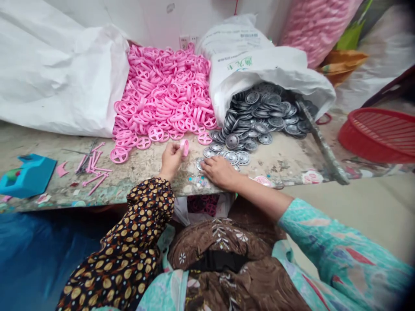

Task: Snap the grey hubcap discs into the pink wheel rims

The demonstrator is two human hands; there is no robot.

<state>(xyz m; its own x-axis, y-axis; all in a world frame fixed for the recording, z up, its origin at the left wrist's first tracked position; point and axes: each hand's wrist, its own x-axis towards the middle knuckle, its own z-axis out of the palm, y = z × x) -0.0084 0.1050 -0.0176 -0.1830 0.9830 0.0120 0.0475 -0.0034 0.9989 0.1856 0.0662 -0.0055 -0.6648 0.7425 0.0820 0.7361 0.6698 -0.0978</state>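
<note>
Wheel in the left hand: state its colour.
Pink; the wheel in the left hand shows best in the head view.

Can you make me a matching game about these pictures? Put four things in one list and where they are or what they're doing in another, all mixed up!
Things:
1. Bare left hand
2. Bare right hand
3. Round grey metal discs
4. Red slotted plastic basket

Where or what:
A. Off to the far right, apart from the heaps
B. Touching a small round grey disc
C. Spilling from a white woven sack
D. Holding a small pink plastic piece

Right pairs: 1-D, 2-B, 3-C, 4-A
</note>
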